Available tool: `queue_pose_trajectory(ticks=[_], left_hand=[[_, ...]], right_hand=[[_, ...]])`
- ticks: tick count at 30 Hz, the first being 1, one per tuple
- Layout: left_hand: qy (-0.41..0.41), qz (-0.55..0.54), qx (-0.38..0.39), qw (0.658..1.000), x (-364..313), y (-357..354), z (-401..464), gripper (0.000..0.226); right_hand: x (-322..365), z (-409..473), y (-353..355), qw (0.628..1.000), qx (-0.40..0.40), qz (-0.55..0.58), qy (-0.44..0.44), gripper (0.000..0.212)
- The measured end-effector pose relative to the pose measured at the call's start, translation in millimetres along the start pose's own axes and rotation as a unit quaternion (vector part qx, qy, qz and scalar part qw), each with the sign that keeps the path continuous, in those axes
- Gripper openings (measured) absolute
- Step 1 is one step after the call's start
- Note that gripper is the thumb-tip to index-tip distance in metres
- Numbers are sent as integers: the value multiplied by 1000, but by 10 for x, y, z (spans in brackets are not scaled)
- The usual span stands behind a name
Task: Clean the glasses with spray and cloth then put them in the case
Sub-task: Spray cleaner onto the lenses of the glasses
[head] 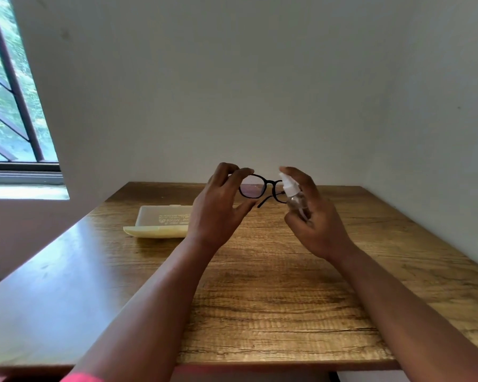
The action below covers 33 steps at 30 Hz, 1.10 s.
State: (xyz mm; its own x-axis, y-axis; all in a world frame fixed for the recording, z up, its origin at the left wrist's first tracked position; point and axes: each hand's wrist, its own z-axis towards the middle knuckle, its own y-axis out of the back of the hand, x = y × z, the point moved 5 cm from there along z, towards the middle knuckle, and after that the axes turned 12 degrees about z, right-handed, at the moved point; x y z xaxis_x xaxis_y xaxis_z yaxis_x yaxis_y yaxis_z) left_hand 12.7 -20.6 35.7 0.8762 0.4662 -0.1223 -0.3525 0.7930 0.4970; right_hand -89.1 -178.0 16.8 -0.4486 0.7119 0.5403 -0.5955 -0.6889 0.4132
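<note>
Glasses (pixel 255 188) black-framed, held up over wooden table (pixel 287 285), left hand (pixel 218 205) pinching the frame end. Right hand (pixel 312 216) wrapped round clear spray bottle (pixel 294 197), touching the glasses. Open cream case (pixel 160 221) on table, left.

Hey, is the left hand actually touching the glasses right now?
Touching. The head view shows the left hand pinching the black glasses at the frame's left end, fingertips on the rim, holding them above the table.

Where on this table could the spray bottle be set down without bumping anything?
Bare wood lies right of the right hand, out to the table edge, and across the near half around the forearms. It is crowded at the far left, where the open case lies beside the left hand.
</note>
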Motion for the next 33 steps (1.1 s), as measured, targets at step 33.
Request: queue_pose_trajectory(ticks=[33], left_hand=[[5, -2, 2, 1000, 9, 4, 2, 53]], right_hand=[[-114, 35, 296, 965, -49, -259, 15, 73]])
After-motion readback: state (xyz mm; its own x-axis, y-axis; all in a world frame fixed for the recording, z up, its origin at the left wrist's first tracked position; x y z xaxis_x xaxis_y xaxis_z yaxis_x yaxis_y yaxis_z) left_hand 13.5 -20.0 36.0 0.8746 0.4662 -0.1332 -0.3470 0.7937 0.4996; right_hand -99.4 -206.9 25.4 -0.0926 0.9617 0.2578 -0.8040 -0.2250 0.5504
